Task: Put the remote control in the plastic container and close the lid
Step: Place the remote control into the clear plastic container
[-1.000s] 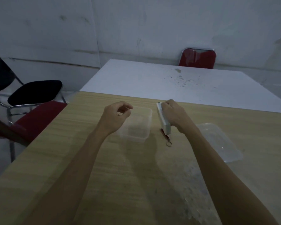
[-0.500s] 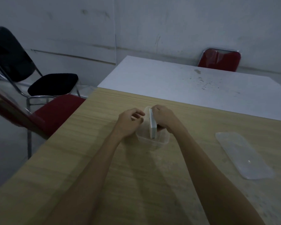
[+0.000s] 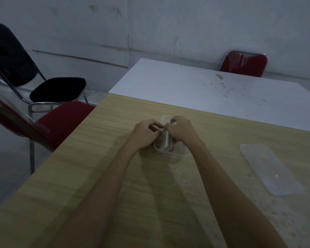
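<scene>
wooden table (image 3: 100, 176) under hands | right hand (image 3: 180, 130) grips remote control (image 3: 166, 138) in plastic container (image 3: 179, 152) | left hand (image 3: 144, 135) curled, grasp unclear | lid (image 3: 270, 168) well right of hands | white table (image 3: 195, 88) and red chair (image 3: 243, 63) beyond

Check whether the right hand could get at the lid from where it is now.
Probably yes. The lid lies flat on the wooden table, on the right hand's side, with nothing between them, but that hand first has to release the remote control.

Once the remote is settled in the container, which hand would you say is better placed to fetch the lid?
Right, probably. The lid lies on the table beyond the right hand; the left hand would have to cross the container.
</scene>
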